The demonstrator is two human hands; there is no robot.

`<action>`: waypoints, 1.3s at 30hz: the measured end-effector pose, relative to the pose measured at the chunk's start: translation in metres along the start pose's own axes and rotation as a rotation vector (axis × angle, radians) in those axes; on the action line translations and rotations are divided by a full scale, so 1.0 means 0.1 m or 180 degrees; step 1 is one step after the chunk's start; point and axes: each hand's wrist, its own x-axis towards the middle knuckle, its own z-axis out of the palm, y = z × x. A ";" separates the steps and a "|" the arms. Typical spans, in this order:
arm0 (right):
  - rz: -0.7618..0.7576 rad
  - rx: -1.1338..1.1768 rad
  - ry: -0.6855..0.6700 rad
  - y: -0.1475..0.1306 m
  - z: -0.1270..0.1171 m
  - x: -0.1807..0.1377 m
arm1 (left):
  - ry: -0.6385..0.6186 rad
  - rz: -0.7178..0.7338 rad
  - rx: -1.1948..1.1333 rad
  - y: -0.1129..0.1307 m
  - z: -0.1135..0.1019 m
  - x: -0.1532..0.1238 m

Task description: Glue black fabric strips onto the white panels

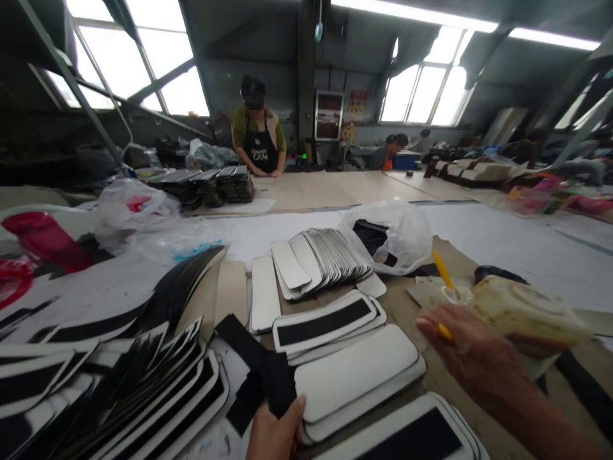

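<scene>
My left hand (pixel 275 431) is closed at the bottom middle, around the lower end of several flat black strips (pixel 275 377). Its thumb lies against the left end of a white rounded panel (pixel 357 370), stacked on another. My right hand (pixel 472 338) is closed, with a small yellow piece (pixel 445 331) showing between its fingers; the rest of that piece is hidden. Just beyond it, a yellow handle (pixel 443 269) stands in a small whitish cup (pixel 454 295). White panels with black centres (pixel 328 322) lie above and below the plain ones.
Fanned stacks of black-and-white panels (pixel 163 383) cover the left side. A row of white panels (pixel 330 255) and a clear plastic bag (pixel 405 239) lie farther back. A stained yellowish container (pixel 527 313) sits at right. A co-worker (pixel 258 137) stands across the table.
</scene>
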 end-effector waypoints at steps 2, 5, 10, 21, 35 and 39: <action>0.0372 0.0006 -0.0077 -0.12 -0.16 0.04 | -0.0105 -0.0001 0.0192 -0.02 -0.01 -0.03; 0.0799 0.0755 0.0179 -0.34 -0.22 0.07 | -0.0256 -0.0183 0.0162 -0.07 -0.04 -0.03; 0.1484 0.3013 -0.0061 -0.68 0.10 -0.02 | -0.0428 -0.0307 0.0021 -0.12 -0.07 -0.03; 0.1987 0.3819 -0.0781 -0.89 0.76 -0.22 | -0.0620 -0.0381 -0.0187 -0.15 -0.11 -0.01; 0.1203 0.1463 -0.0099 -0.23 0.48 -0.29 | -0.0674 -0.0250 -0.0099 -0.24 -0.13 -0.02; 0.0855 0.1182 0.0051 -0.08 0.46 -0.30 | -0.0684 -0.0234 -0.0004 -0.23 -0.14 -0.01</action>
